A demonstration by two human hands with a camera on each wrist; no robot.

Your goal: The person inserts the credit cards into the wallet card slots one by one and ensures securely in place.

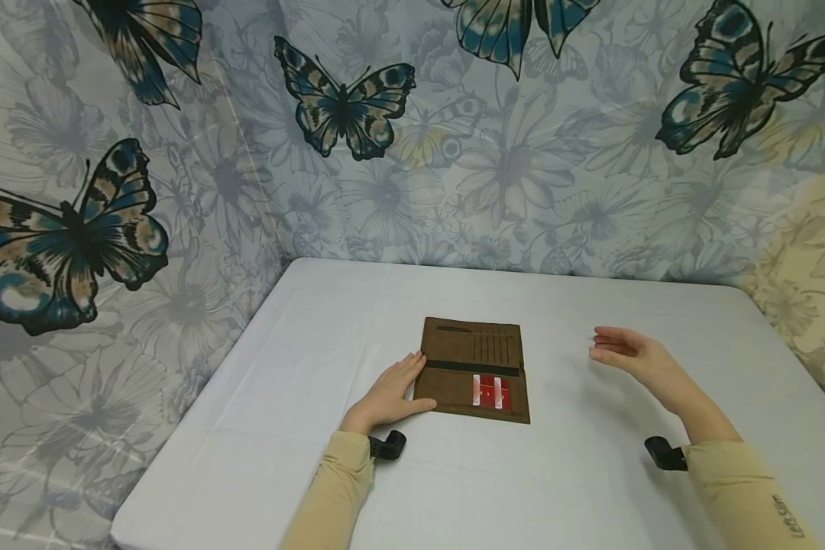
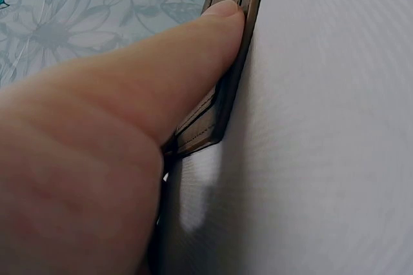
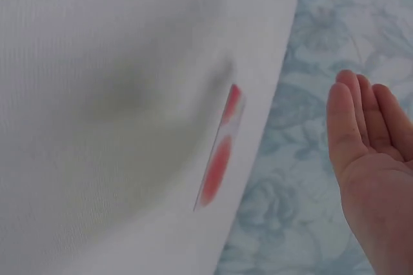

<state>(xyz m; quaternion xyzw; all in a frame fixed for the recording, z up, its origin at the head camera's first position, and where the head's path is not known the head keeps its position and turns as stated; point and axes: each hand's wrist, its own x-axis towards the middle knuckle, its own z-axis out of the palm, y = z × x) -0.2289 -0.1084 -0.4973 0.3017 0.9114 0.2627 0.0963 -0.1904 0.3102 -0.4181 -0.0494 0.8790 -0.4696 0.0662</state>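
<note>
A brown wallet (image 1: 470,386) lies opened out on the white table, with slim card slots in its upper half. Red-and-white cards (image 1: 491,392) sit in the pocket of its lower half. My left hand (image 1: 389,393) rests along the wallet's left edge, fingers extended; the thumb (image 2: 210,39) touches the wallet's edge in the left wrist view. To the right of the wallet, my right hand (image 1: 635,357) hovers above the table with its fingers nearly straight and nothing in them. A thin red-and-white card (image 3: 219,152) lies by it, mostly hidden by that hand in the head view.
The white table (image 1: 522,489) fills the lower part of the head view. Butterfly-patterned cloth (image 1: 385,206) hangs behind it and at its sides. Each wrist wears a black camera mount (image 1: 388,445).
</note>
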